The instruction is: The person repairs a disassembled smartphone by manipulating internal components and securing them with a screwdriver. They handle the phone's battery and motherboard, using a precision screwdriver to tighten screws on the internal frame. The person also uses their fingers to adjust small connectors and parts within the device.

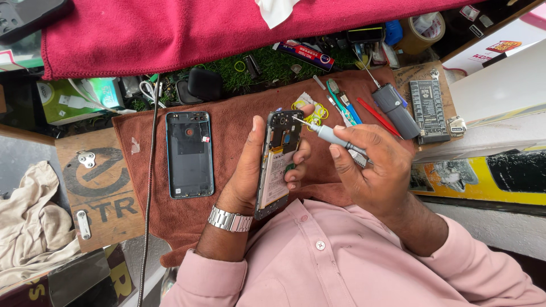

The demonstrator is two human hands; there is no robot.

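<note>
My left hand (250,170) grips an opened phone (277,162) upright, its back off so the battery and circuit board show. My right hand (372,165) holds a thin grey screwdriver (329,134), whose tip touches the upper part of the phone's board. A metal watch band sits on my left wrist. The phone's blue back cover (189,153) lies flat, inside up, on the brown towel (227,119) to the left of my hands.
A grey tool (395,111), a red pen, a toothbrush and yellow rings lie on the towel's far right. A dark test board (429,108) sits beside them. A red cloth (187,28) covers the back. A wooden block (99,190) and beige rag are at left.
</note>
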